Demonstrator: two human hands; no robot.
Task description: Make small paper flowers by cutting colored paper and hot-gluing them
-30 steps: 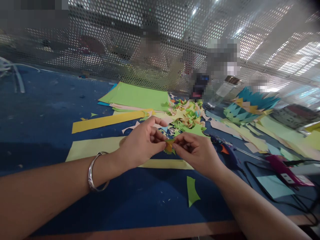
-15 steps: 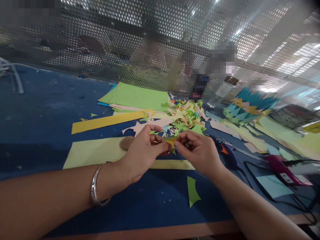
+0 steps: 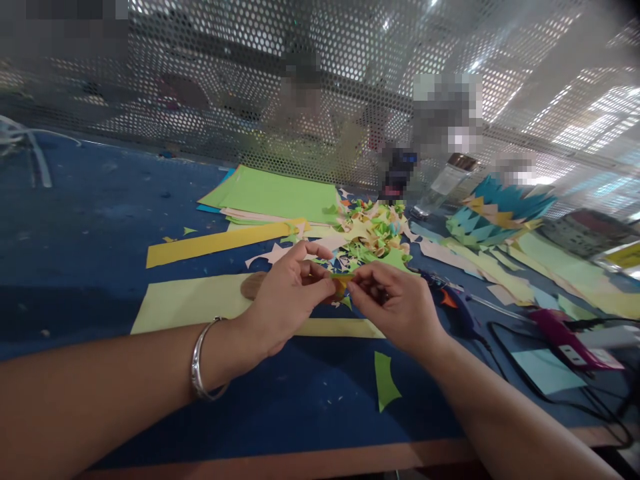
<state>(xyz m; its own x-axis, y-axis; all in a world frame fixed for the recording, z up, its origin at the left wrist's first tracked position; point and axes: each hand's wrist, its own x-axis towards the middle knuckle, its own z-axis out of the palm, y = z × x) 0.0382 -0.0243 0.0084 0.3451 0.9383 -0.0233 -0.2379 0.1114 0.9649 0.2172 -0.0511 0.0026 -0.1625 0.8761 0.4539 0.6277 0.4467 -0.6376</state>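
Between my fingertips is a small yellow and green paper piece [image 3: 341, 285], mostly covered by the fingers. My left hand [image 3: 293, 297] pinches its left end, and a bangle sits on that wrist. From the other side my right hand [image 3: 393, 300] grips it between thumb and forefinger. Under the left hand lie a pale yellow sheet [image 3: 193, 303] and a round brown wooden-looking thing [image 3: 254, 285], partly hidden. Just beyond the hands is a heap of cut paper scraps [image 3: 375, 230]. A green paper scrap [image 3: 386, 381] lies nearer me.
A yellow strip [image 3: 220, 243] and stacked green sheets [image 3: 285, 193] lie behind. To the right are a dark blue glue gun [image 3: 463, 310], a magenta power strip [image 3: 570, 340] with black cables, a paper crown [image 3: 500, 213] and a clear bottle [image 3: 443, 183]. A perforated metal screen [image 3: 225, 87] stands along the back.
The paper piece has tilted between my fingers, so its upper edge now shows as a thin green line. My left hand has shifted slightly right; my right hand stays nearly in place.
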